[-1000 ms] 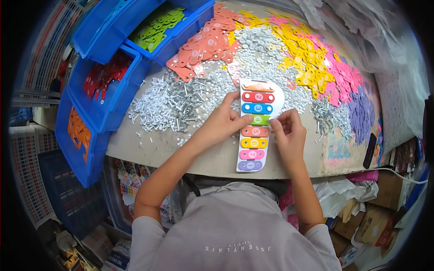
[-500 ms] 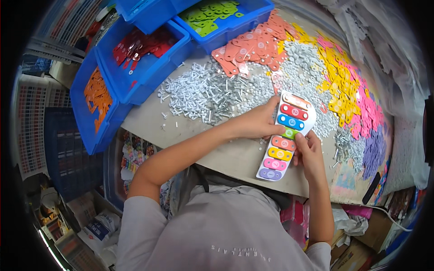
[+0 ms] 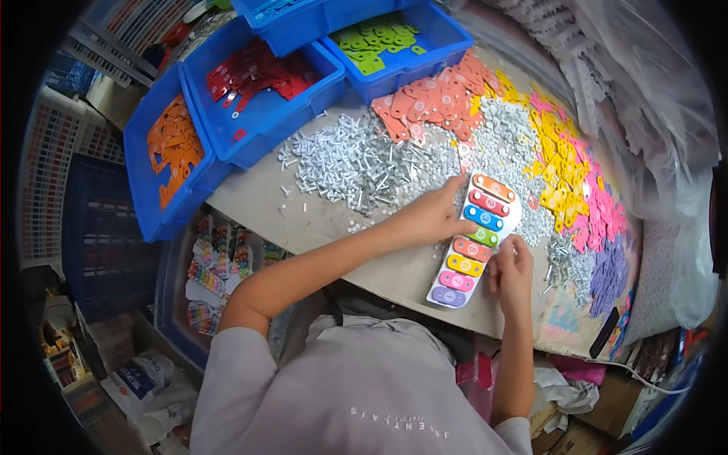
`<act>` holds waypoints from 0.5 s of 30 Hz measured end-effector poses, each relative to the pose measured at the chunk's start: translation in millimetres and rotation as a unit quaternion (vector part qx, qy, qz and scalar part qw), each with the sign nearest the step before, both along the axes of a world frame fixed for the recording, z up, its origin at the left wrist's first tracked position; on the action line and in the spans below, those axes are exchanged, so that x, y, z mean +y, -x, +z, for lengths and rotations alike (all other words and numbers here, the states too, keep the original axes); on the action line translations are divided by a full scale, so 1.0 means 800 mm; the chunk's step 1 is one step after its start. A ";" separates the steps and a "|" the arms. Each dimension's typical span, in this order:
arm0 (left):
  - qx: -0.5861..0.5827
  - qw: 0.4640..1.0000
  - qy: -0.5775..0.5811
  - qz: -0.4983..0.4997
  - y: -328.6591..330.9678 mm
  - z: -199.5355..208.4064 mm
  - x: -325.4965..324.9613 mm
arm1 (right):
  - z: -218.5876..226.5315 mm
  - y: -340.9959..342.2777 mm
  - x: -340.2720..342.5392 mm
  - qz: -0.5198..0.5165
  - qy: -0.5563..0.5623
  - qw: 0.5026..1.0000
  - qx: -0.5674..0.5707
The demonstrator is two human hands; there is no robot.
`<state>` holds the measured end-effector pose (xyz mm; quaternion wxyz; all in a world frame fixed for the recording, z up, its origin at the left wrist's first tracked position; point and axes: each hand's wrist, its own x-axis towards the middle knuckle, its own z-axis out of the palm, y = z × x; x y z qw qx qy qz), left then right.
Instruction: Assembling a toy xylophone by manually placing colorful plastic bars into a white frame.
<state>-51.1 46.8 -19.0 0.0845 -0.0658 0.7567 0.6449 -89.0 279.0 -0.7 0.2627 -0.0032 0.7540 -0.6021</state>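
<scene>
A toy xylophone point(image 3: 464, 274) with a white base and a row of coloured bars lies tilted over the table's near part. My left hand point(image 3: 431, 218) grips its left edge, thumb beside the green bar point(image 3: 481, 236) and fingers by the top orange bar. My right hand point(image 3: 516, 271) is at the right edge, below the green bar, with fingers curled together; whatever may be in them is hidden. Above my left hand lie heaps of white pins point(image 3: 330, 161) and silver pins point(image 3: 383, 178). Small grey washer-like pieces point(image 3: 508, 129) spread behind the xylophone.
Blue bins hold orange bars point(image 3: 176, 144), red bars point(image 3: 262, 72) and green bars point(image 3: 375, 42) at the back left. Loose coral bars point(image 3: 432, 95), yellow bars point(image 3: 561, 163), pink bars point(image 3: 604, 205) and purple bars point(image 3: 609, 277) pile along the far and right sides. Finished-looking xylophones fill a container point(image 3: 216, 273) lower left.
My right thumb and fingers have come off the green bar to the xylophone's right edge. My left thumb has slid left off that bar. The whole view has shifted slightly.
</scene>
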 end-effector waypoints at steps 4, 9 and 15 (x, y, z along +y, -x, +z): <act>0.090 0.973 0.149 0.151 -0.037 0.037 -0.052 | -0.016 0.017 0.090 -0.137 -0.231 0.883 0.385; 0.168 0.895 0.354 0.212 -0.065 0.024 -0.117 | -0.023 0.045 0.257 -0.101 -0.533 0.667 0.511; 0.163 0.872 0.425 0.179 -0.067 0.012 -0.120 | -0.053 0.044 0.290 -0.136 -0.516 0.732 0.423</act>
